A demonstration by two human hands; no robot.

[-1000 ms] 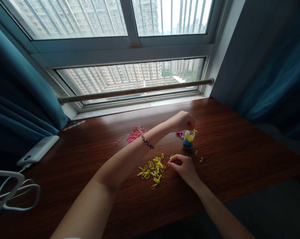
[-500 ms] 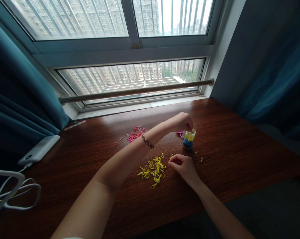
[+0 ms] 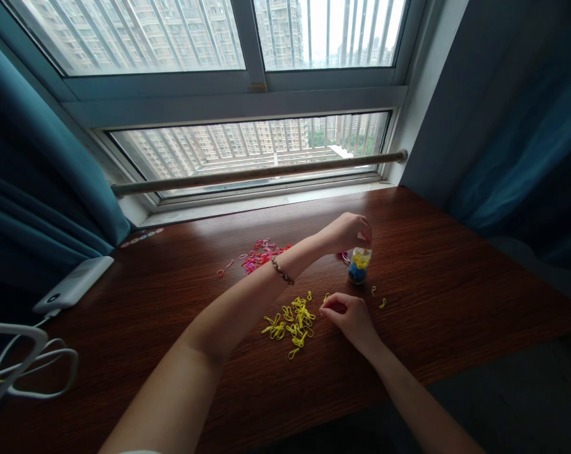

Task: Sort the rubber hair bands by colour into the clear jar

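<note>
My left hand (image 3: 347, 232), with a braided bracelet (image 3: 282, 271) on its wrist, reaches over the mouth of a small clear jar (image 3: 359, 265). Its fingers are closed at the rim, and whatever they hold is hidden. Yellow bands sit above a blue layer inside the upright jar. Lower down, my right hand (image 3: 350, 317) rests by the table with thumb and forefinger pinched together. I cannot make out anything between them. Just left of those fingertips lies a loose pile of yellow rubber bands (image 3: 298, 321).
Pink and red rubber bands (image 3: 259, 255) lie behind my left forearm, partly covered by it. Two stray yellow bands (image 3: 382, 303) are right of the jar. A white power bank (image 3: 74, 285) with a white cable (image 3: 43, 395) occupies the table's left side. A window bar (image 3: 266, 171) runs behind the table.
My left hand has shifted slightly to the right over the jar's mouth, and more of the red bands show behind the forearm. My right hand has stayed in place.
</note>
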